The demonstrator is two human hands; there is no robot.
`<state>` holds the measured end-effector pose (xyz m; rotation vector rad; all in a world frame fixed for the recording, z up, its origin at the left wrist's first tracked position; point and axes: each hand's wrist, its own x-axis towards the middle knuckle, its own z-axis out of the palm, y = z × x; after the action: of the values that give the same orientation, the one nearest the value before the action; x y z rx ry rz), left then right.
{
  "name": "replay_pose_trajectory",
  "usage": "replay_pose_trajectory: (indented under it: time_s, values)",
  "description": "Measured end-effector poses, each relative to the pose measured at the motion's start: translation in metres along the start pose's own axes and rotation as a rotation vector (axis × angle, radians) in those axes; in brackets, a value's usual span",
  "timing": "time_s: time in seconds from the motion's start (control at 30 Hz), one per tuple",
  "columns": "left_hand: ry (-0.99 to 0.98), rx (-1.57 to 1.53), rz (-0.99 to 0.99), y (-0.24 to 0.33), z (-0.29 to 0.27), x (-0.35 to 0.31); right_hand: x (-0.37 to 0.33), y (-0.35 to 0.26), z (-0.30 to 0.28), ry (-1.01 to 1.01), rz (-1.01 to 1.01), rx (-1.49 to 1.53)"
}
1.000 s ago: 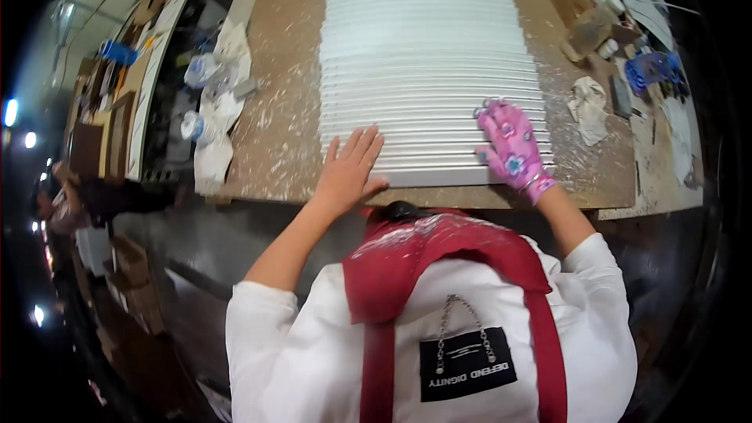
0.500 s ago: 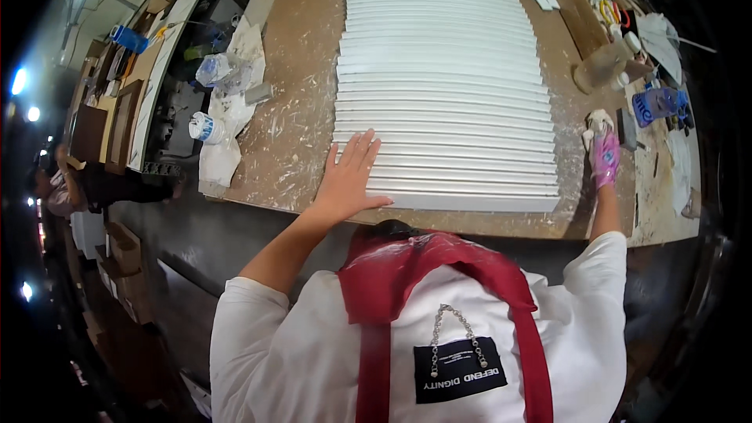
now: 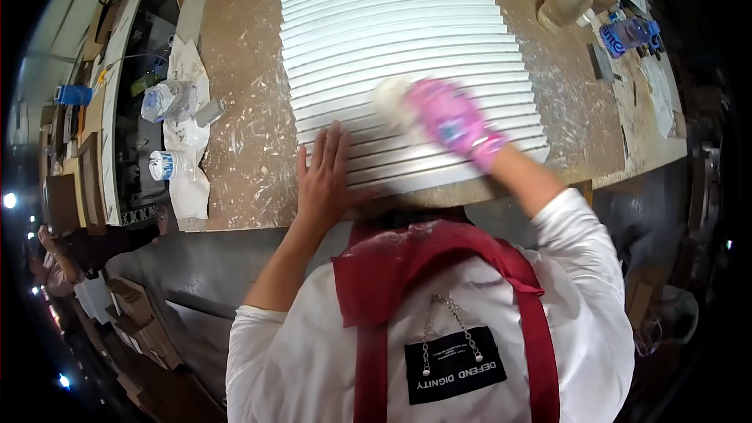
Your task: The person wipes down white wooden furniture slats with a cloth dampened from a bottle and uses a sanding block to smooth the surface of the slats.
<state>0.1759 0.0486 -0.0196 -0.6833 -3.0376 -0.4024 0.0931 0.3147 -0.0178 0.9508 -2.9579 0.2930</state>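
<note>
A row of white slats (image 3: 392, 27) lies side by side on the brown, paint-spattered table (image 3: 243, 94). My bare left hand (image 3: 321, 180) rests flat at the near left end of the slats, fingers stretched out. Over the nearer slats is my right hand (image 3: 453, 117), in a pink glove and blurred by motion. It grips a cream-coloured cloth (image 3: 394, 102) against or just above the slats; contact is hard to tell through the blur.
On the left stand a white tub (image 3: 166, 164) and a clear plastic container (image 3: 160, 102), beside a small grey block (image 3: 209, 113). To the right are a cloudy bottle (image 3: 565, 4), a blue-labelled bottle (image 3: 627, 35) and a dark flat block (image 3: 600, 63). Another person (image 3: 70, 258) is far left.
My right hand has swung left with the cloth, from the table's right side onto the near slats. My left hand stays flat at the slats' left end. The view has shifted.
</note>
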Motion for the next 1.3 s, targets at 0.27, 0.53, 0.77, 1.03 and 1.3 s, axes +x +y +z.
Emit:
replay_pose_trajectory:
  time_s: [0.27,0.53,0.77,1.03,1.3]
  values:
    - [-0.07,-0.009,0.014,0.012,-0.009,0.008,-0.32,0.259,-0.069,0.87,1.27,0.612]
    - [-0.003,-0.43,0.345,0.06,-0.053,0.068,-0.244,0.126,-0.055,0.783,0.632,1.893]
    - [-0.113,-1.307,0.182,0.189,-0.006,0.178,-0.169,0.066,-0.076,0.737,0.423,0.566]
    - [-0.029,-0.551,0.43,0.241,-0.082,0.233,-0.241,0.118,-0.153,0.788,0.502,1.124]
    - [0.134,-0.481,0.817,0.298,-0.108,0.294,-0.324,0.199,-0.152,1.148,0.698,1.111]
